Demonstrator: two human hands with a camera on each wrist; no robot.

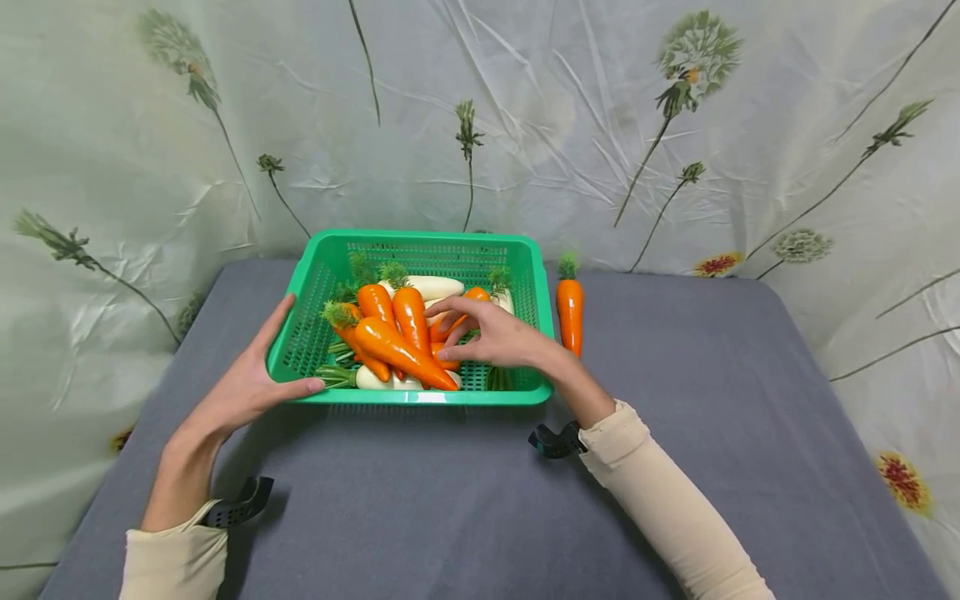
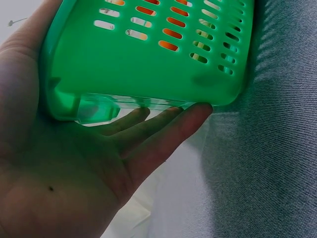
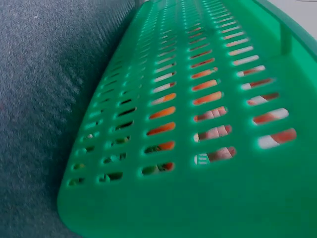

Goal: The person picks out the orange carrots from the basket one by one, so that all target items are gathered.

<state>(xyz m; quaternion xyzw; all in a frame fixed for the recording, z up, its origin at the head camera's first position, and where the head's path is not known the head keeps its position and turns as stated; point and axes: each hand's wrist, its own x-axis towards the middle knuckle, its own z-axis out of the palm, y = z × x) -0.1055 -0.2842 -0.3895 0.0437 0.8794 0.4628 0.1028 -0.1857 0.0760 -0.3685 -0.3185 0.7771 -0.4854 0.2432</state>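
A green plastic basket (image 1: pixel 420 397) holds several orange carrots (image 1: pixel 401 350) and white radishes (image 1: pixel 431 287), all with green tops. My left hand (image 1: pixel 251 371) grips the basket's near left corner, thumb on the front rim and fingers along the outer left side. In the left wrist view, the fingers (image 2: pixel 163 136) reach beneath the rim against the wall. Over the vegetables, my right hand (image 1: pixel 498 333) reaches inside, its thumb and fingertips apart beside the carrots in the middle. In the right wrist view the basket wall (image 3: pixel 148 208) mostly hides that hand.
One carrot (image 1: pixel 570 312) lies on the grey tablecloth (image 1: pixel 675 375), just outside the basket's right side. Behind the table hangs a pale curtain (image 1: pixel 540 150) with dandelion prints. Each wrist wears a black band (image 1: pixel 238 504).
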